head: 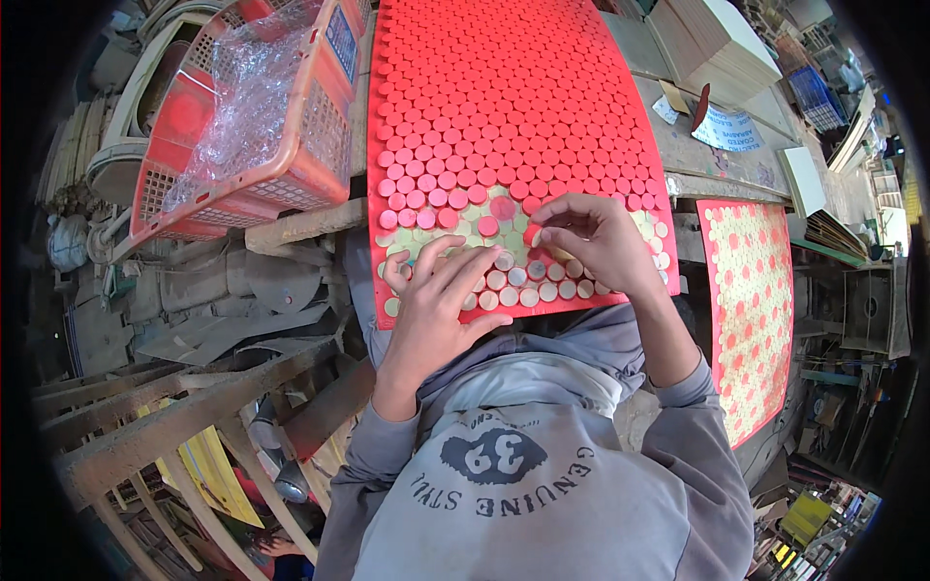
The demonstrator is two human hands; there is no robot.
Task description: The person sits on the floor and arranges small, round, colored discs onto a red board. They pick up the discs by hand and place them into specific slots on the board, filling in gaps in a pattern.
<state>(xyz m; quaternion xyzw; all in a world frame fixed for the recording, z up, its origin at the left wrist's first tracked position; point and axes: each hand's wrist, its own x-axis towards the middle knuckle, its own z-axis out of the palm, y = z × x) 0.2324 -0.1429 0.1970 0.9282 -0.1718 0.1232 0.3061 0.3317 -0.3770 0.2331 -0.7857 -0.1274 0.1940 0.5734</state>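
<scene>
A red board (pixel 381 290) lies before me, its near edge over my lap. Tightly packed red round discs (pixel 501 94) cover its far part. Nearer to me, pale-topped discs (pixel 508 295) stand in rows along the edge, with a pale green patterned area between the two groups. My right hand (pixel 599 243) pinches a red disc (pixel 532 234) between thumb and fingertips above that area. My left hand (pixel 443 294) rests over the pale discs at the board's near left, fingers spread; whether a disc is under its fingertips cannot be told.
A red plastic basket (pixel 290 138) with clear plastic wrap stands at the left. On the right, a second board (pixel 752 312) bears pale and red circles, below a workbench (pixel 755 171) with a stack of pale sheets (pixel 712 51). A slatted wooden frame (pixel 196 428) is at the lower left.
</scene>
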